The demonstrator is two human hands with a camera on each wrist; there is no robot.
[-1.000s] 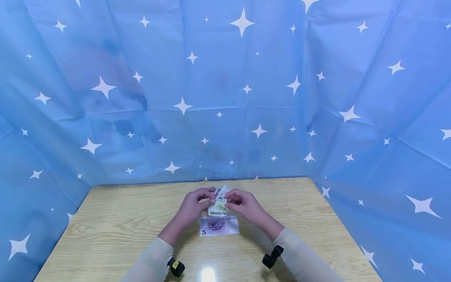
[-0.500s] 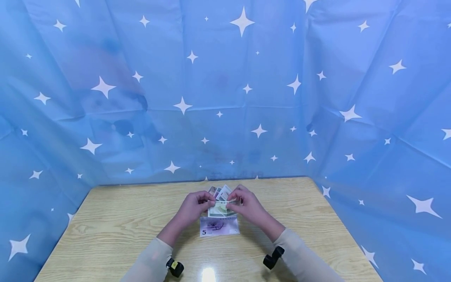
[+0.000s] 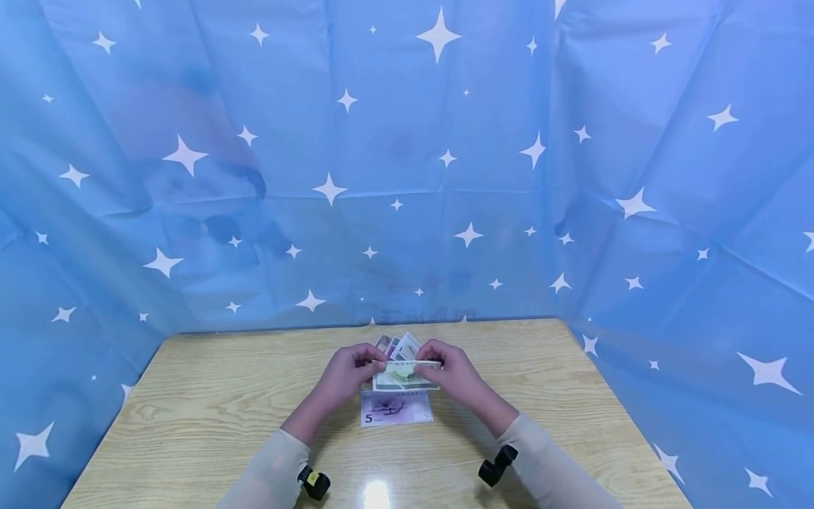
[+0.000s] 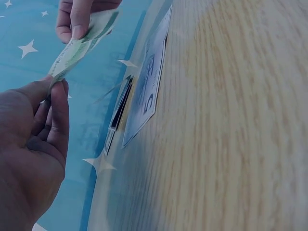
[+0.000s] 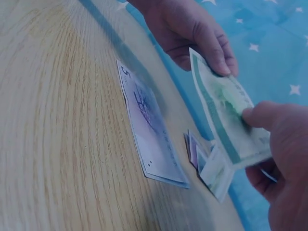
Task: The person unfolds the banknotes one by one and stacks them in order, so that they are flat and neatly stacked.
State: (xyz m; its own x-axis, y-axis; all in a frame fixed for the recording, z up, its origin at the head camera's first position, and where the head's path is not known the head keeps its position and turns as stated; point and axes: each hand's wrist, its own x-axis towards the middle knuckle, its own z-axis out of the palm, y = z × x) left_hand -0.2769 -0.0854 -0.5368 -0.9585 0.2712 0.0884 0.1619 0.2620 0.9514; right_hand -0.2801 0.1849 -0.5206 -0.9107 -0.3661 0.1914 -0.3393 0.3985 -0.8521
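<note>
I have the green banknote [image 3: 403, 379] stretched between the two hands, raised off the table and above the other notes, its long side running from left to right and its printed face towards the head camera. It bends slightly along its length in the left wrist view. The left hand [image 3: 352, 371] pinches its left end between thumb and forefinger near the upper corner; I see that hand's other fingers curled in underneath. The right hand [image 3: 454, 369] pinches it towards the other end, the thumb [image 5: 262, 115] flat on the printed face and fingers behind; how all of those fingers lie I cannot tell, since the note and the hand cover some.

Nearer to the person, just below the green note in my head view, a purple note [image 3: 397, 409] marked 5 lies flat on the table, with another edge showing under it in the right wrist view. On the far side, a small group of notes [image 3: 405, 347] lies fanned at different angles, partly hidden by the hands and the green note, so I cannot count it.

Farther out, I see pale sleeves [image 3: 552, 463] on both arms and a black wrist camera [image 3: 498, 465] on each. The wood-grain table [image 3: 222, 410] carries a bright reflection at its near side, and a blue curtain [image 3: 394, 141] with white stars surrounds its far and side edges.
</note>
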